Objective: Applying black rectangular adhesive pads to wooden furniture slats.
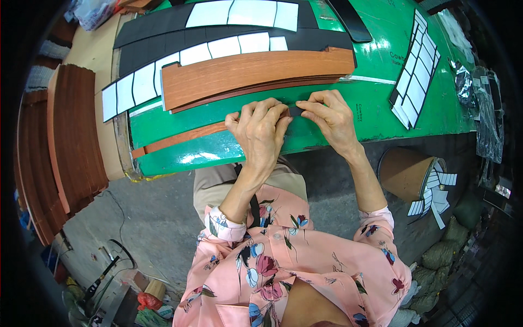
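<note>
Pink floral sleeves nearest, forearms reaching up to green tabletop (381, 117). Left hand (260, 129) and right hand (331, 121) meet at table's near edge, fingertips pinching small black pad (296, 111) between them, above thin wood-grain strip (182, 137). Just beyond: stack of curved wood-grain boards (256, 75). Farther: black sheets with white rectangular stickers (180, 54).

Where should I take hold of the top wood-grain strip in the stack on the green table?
Probably at the right end of the wood-grain strip, coming from the right. That end overhangs the strips beneath and lies bare, while the left hand and right hand with the small black piece crowd its near edge.
</note>
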The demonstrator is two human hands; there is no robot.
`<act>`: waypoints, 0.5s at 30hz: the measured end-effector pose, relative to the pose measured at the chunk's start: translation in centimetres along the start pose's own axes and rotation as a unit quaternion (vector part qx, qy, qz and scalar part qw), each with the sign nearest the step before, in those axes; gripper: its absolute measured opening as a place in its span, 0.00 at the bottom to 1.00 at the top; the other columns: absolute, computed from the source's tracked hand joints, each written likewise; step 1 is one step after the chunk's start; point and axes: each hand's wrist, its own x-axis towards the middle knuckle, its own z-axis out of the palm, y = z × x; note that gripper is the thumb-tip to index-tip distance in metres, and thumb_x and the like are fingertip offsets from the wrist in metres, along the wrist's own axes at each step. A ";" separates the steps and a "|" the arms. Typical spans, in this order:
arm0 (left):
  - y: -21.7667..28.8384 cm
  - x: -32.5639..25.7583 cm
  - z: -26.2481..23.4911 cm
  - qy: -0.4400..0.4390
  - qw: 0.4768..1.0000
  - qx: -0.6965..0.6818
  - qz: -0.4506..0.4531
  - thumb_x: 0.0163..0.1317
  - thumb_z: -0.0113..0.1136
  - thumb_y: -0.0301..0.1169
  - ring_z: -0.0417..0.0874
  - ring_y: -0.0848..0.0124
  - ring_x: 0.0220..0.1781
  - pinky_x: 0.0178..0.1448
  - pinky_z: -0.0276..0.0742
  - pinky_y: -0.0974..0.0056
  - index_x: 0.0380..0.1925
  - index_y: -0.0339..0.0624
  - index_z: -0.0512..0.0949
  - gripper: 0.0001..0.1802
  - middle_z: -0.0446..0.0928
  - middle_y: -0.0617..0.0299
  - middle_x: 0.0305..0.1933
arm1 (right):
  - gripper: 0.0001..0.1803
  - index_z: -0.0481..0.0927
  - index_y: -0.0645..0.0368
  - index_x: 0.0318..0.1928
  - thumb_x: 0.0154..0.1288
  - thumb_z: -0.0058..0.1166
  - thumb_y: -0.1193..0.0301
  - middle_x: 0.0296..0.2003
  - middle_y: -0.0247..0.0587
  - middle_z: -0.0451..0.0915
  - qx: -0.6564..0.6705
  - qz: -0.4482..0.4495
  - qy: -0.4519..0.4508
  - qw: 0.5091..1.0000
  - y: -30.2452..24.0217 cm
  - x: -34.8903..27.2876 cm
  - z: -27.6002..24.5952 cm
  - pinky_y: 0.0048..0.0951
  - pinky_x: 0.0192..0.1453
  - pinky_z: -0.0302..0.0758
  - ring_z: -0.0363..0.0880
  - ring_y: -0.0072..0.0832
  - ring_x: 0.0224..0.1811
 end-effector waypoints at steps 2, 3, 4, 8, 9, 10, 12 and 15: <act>-0.1 -0.1 0.0 0.000 1.000 0.001 0.002 0.44 0.68 0.32 0.74 0.70 0.42 0.49 0.53 0.57 0.28 0.49 0.80 0.09 0.78 0.73 0.37 | 0.14 0.84 0.53 0.36 0.44 0.65 0.73 0.31 0.30 0.76 -0.003 -0.006 0.001 1.000 0.0 0.0 0.1 0.28 0.35 0.75 0.74 0.28 0.35; -0.2 -0.1 0.1 0.001 1.000 0.001 0.005 0.44 0.68 0.32 0.74 0.70 0.42 0.49 0.53 0.57 0.29 0.49 0.81 0.10 0.78 0.73 0.37 | 0.14 0.84 0.53 0.36 0.44 0.65 0.73 0.31 0.30 0.76 -0.003 -0.005 0.001 1.000 0.0 0.0 0.1 0.28 0.35 0.75 0.74 0.28 0.35; -0.1 -0.1 0.1 0.001 1.000 0.001 0.008 0.44 0.68 0.33 0.74 0.70 0.41 0.49 0.53 0.57 0.29 0.49 0.81 0.10 0.79 0.73 0.37 | 0.14 0.84 0.53 0.36 0.44 0.65 0.73 0.31 0.30 0.76 -0.008 -0.008 0.002 1.000 0.0 0.0 0.1 0.28 0.35 0.75 0.74 0.28 0.35; 0.1 -0.2 0.3 0.011 1.000 -0.005 0.009 0.45 0.68 0.34 0.75 0.71 0.41 0.49 0.53 0.56 0.31 0.51 0.81 0.11 0.79 0.73 0.37 | 0.14 0.84 0.54 0.38 0.45 0.65 0.73 0.32 0.32 0.76 0.012 0.000 0.004 1.000 0.2 -0.3 0.2 0.29 0.37 0.74 0.74 0.29 0.35; 0.0 -0.1 0.3 0.011 1.000 0.002 0.016 0.46 0.68 0.35 0.75 0.71 0.41 0.49 0.53 0.56 0.32 0.52 0.81 0.11 0.79 0.74 0.37 | 0.14 0.84 0.54 0.38 0.45 0.65 0.73 0.32 0.32 0.76 0.011 0.001 0.004 1.000 0.4 -0.3 0.1 0.29 0.37 0.74 0.74 0.29 0.35; -0.1 -0.1 0.3 0.012 1.000 0.011 0.022 0.46 0.67 0.35 0.75 0.72 0.40 0.49 0.53 0.56 0.33 0.53 0.82 0.11 0.80 0.74 0.36 | 0.15 0.83 0.55 0.39 0.46 0.64 0.74 0.33 0.34 0.77 0.049 0.022 -0.008 0.999 0.6 -0.4 0.1 0.29 0.38 0.73 0.74 0.30 0.37; -0.2 -0.1 0.2 0.007 1.000 0.009 0.024 0.47 0.67 0.35 0.75 0.72 0.40 0.49 0.53 0.56 0.34 0.54 0.82 0.11 0.80 0.74 0.36 | 0.16 0.83 0.57 0.41 0.47 0.64 0.75 0.35 0.37 0.78 0.086 0.044 -0.019 0.995 0.9 -0.8 -0.1 0.29 0.39 0.73 0.74 0.31 0.39; -0.1 -0.1 0.2 0.008 1.000 0.009 0.025 0.48 0.66 0.35 0.75 0.73 0.40 0.49 0.53 0.56 0.34 0.55 0.82 0.11 0.80 0.74 0.35 | 0.16 0.82 0.60 0.42 0.49 0.63 0.74 0.39 0.39 0.79 0.125 0.099 0.010 0.987 1.3 -1.4 -0.7 0.29 0.43 0.73 0.76 0.32 0.43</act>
